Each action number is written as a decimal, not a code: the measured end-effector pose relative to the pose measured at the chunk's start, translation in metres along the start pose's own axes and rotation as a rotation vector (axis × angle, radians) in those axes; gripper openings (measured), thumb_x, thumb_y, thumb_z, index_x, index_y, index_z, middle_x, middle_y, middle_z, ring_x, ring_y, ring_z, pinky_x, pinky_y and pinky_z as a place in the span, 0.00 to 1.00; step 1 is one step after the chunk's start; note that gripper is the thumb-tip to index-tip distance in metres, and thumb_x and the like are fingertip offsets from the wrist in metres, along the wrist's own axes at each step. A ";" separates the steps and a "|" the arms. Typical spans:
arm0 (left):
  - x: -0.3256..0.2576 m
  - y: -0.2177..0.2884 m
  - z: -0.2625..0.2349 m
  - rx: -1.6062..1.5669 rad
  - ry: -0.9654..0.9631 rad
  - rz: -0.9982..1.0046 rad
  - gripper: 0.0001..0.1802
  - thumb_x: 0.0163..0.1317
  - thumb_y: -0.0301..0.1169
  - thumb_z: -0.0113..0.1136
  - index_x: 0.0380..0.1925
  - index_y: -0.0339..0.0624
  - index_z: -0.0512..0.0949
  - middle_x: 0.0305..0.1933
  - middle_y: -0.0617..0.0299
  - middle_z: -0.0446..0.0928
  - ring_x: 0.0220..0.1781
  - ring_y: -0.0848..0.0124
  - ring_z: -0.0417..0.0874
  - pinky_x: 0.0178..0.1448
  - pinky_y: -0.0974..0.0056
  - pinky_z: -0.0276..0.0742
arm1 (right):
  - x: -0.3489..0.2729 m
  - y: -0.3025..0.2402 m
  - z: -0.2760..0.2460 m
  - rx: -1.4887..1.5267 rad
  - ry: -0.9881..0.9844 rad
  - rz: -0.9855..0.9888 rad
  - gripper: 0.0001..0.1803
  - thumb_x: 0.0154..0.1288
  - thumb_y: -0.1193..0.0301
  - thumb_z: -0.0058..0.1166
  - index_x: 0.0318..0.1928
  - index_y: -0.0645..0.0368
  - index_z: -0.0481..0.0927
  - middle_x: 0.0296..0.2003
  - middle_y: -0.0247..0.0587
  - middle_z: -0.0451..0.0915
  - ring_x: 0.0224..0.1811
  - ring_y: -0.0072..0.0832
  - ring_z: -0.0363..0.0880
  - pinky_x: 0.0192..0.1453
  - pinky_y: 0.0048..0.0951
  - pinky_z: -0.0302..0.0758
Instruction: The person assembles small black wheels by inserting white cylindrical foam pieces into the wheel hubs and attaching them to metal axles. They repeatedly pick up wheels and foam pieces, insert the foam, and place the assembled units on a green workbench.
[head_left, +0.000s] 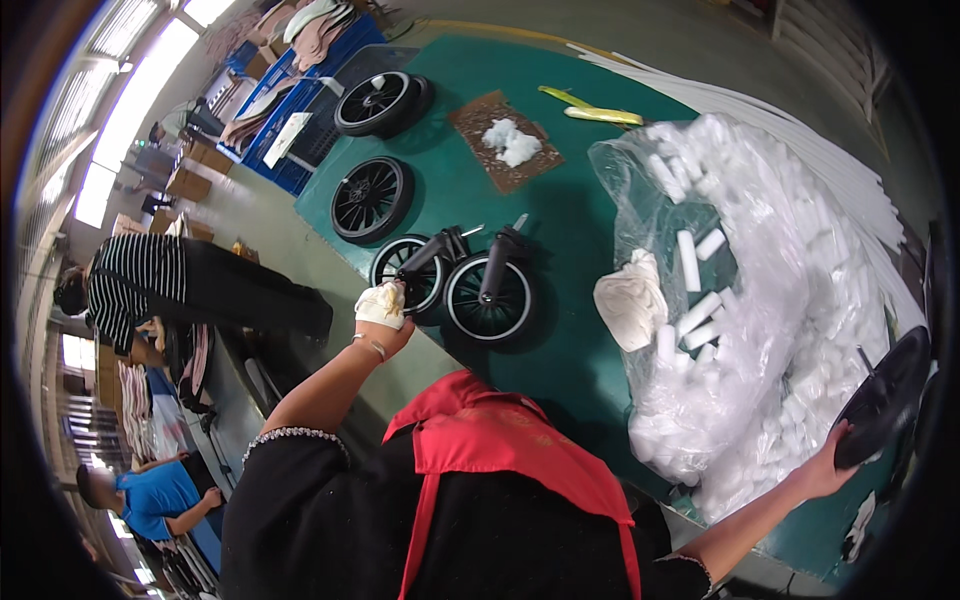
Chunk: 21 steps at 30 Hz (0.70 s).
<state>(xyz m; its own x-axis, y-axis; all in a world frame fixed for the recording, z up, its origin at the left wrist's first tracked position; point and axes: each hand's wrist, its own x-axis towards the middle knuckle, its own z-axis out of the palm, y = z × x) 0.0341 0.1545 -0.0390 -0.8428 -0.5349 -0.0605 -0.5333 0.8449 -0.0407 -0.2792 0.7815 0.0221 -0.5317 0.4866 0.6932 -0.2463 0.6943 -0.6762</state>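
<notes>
The right hand (830, 468) is clasping a round black disc (888, 400) by its edge; the left hand (384, 308), its closure impossible to tell, is wearing wrinkled white cloth (380, 298) beside a thin-spoked wheel (412, 284).

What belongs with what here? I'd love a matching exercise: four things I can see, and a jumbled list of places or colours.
Things:
1. Round black piece
2. Apron
3. White fluff
4. White cylinders

Places or colours:
A. On a brown sheet
B. In the clear plastic bag
C. Held by the right fingers
D. Red

Right pairs: 1-C, 2-D, 3-A, 4-B
</notes>
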 end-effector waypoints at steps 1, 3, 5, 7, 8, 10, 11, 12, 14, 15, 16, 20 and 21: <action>0.000 -0.005 -0.005 -0.005 0.007 -0.005 0.35 0.46 0.39 0.62 0.57 0.40 0.71 0.53 0.50 0.74 0.55 0.50 0.75 0.59 0.51 0.70 | -0.009 -0.057 0.008 0.238 -0.008 0.176 0.07 0.66 0.79 0.57 0.43 0.68 0.78 0.40 0.46 0.84 0.41 0.35 0.82 0.52 0.35 0.79; -0.001 -0.023 -0.001 -0.048 0.060 0.000 0.34 0.46 0.37 0.62 0.56 0.41 0.72 0.51 0.51 0.75 0.52 0.50 0.76 0.56 0.51 0.72 | -0.017 -0.064 0.007 0.453 -0.260 0.234 0.08 0.66 0.79 0.56 0.44 0.67 0.75 0.41 0.47 0.82 0.45 0.35 0.80 0.57 0.37 0.75; 0.002 -0.045 0.012 -0.082 0.076 -0.010 0.33 0.46 0.36 0.62 0.56 0.41 0.72 0.52 0.51 0.76 0.53 0.50 0.76 0.57 0.51 0.72 | -0.041 -0.090 0.019 0.755 -0.497 0.355 0.11 0.65 0.82 0.52 0.46 0.64 0.69 0.41 0.46 0.79 0.51 0.35 0.77 0.65 0.41 0.68; 0.008 -0.069 0.022 -0.138 0.140 0.028 0.32 0.46 0.35 0.61 0.55 0.40 0.73 0.54 0.51 0.76 0.54 0.52 0.77 0.58 0.52 0.72 | -0.080 -0.137 0.049 0.717 -0.595 0.461 0.11 0.62 0.83 0.53 0.42 0.60 0.68 0.39 0.44 0.79 0.50 0.36 0.77 0.66 0.41 0.67; 0.014 -0.081 0.030 -0.189 0.191 0.075 0.31 0.46 0.34 0.61 0.55 0.40 0.73 0.55 0.51 0.76 0.55 0.52 0.77 0.58 0.53 0.72 | -0.106 -0.163 0.065 0.687 -0.671 0.437 0.13 0.58 0.86 0.55 0.38 0.58 0.68 0.39 0.43 0.78 0.49 0.35 0.77 0.65 0.42 0.67; 0.026 -0.105 0.040 -0.285 0.213 0.113 0.30 0.46 0.31 0.61 0.54 0.39 0.74 0.59 0.51 0.75 0.59 0.54 0.77 0.62 0.55 0.72 | -0.157 -0.229 0.096 0.863 -0.913 0.244 0.13 0.55 0.88 0.57 0.36 0.59 0.71 0.37 0.41 0.78 0.48 0.32 0.78 0.64 0.45 0.69; 0.030 -0.112 0.040 -0.379 0.238 0.118 0.30 0.46 0.31 0.62 0.54 0.39 0.74 0.58 0.51 0.76 0.59 0.54 0.77 0.62 0.55 0.72 | -0.184 -0.258 0.112 0.822 -0.953 0.215 0.11 0.55 0.88 0.57 0.36 0.61 0.74 0.36 0.40 0.79 0.45 0.32 0.80 0.63 0.45 0.72; 0.035 -0.123 0.040 -0.481 0.259 0.127 0.30 0.47 0.30 0.62 0.54 0.38 0.74 0.58 0.50 0.76 0.60 0.54 0.76 0.63 0.56 0.72 | -0.209 -0.290 0.127 0.803 -1.002 0.214 0.11 0.54 0.88 0.58 0.35 0.62 0.76 0.36 0.41 0.80 0.42 0.32 0.81 0.61 0.43 0.74; 0.034 -0.155 0.042 -0.688 0.317 0.185 0.30 0.48 0.28 0.64 0.56 0.39 0.73 0.59 0.51 0.76 0.61 0.54 0.76 0.65 0.56 0.71 | -0.259 -0.353 0.159 0.792 -1.107 0.287 0.11 0.52 0.88 0.62 0.35 0.65 0.78 0.36 0.43 0.82 0.42 0.30 0.82 0.56 0.37 0.76; 0.032 -0.173 0.046 -0.683 0.310 0.184 0.30 0.49 0.28 0.64 0.56 0.40 0.73 0.59 0.51 0.75 0.61 0.55 0.76 0.65 0.56 0.71 | -0.283 -0.392 0.172 0.713 -1.167 0.261 0.13 0.51 0.85 0.66 0.38 0.65 0.80 0.36 0.41 0.83 0.40 0.27 0.82 0.53 0.32 0.78; 0.031 -0.190 0.048 -0.691 0.301 0.186 0.30 0.49 0.27 0.64 0.57 0.40 0.73 0.60 0.52 0.75 0.61 0.55 0.76 0.65 0.55 0.71 | -0.306 -0.415 0.190 0.648 -1.227 0.163 0.16 0.50 0.81 0.69 0.41 0.64 0.81 0.34 0.37 0.83 0.38 0.24 0.81 0.48 0.29 0.79; 0.010 -0.255 0.064 -0.757 0.281 0.018 0.31 0.51 0.29 0.63 0.59 0.41 0.70 0.60 0.53 0.75 0.62 0.54 0.75 0.63 0.55 0.71 | -0.387 -0.528 0.245 0.535 -1.307 -0.315 0.16 0.46 0.75 0.69 0.36 0.62 0.78 0.29 0.41 0.79 0.31 0.31 0.79 0.39 0.30 0.75; 0.005 -0.270 0.073 -0.725 0.271 -0.024 0.31 0.52 0.29 0.63 0.60 0.41 0.70 0.59 0.53 0.75 0.62 0.55 0.75 0.63 0.55 0.71 | -0.405 -0.545 0.259 0.544 -1.287 -0.462 0.15 0.43 0.75 0.67 0.33 0.62 0.77 0.27 0.45 0.76 0.30 0.42 0.76 0.37 0.34 0.73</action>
<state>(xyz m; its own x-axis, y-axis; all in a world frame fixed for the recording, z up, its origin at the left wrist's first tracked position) 0.1788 -0.0764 -0.1006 -0.7691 -0.6128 0.1818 -0.3874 0.6731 0.6299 -0.1398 0.0684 0.0455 -0.5898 -0.7169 0.3716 -0.7041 0.2312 -0.6714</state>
